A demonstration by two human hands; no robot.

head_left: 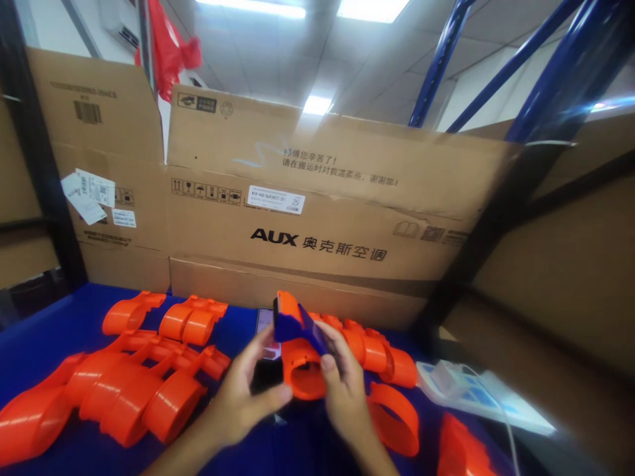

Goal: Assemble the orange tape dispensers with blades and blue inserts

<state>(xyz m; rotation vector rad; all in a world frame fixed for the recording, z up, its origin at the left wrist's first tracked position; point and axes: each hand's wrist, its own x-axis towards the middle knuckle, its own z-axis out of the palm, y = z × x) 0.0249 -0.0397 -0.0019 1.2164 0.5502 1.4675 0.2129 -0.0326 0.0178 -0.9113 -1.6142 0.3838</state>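
- The left hand (248,390) and right hand (347,383) are curled in, holding one piece between them.
- That piece is a shiny orange plastic ring with an arm (292,352). A dark blue flat part (290,328) is against it; I cannot tell if they are stuck together.
- It looks like the step now is working on this piece with both hands. My guess is that the next move needs a steady grip on both sides.
- The piece is up above the blue-topped desk (34,324), right between the thumbs, with its round hole facing the person.
- More orange plastic rings (119,403) sit in rows left of the hands. Others (374,354) sit to the right, near the white power strip (516,400).
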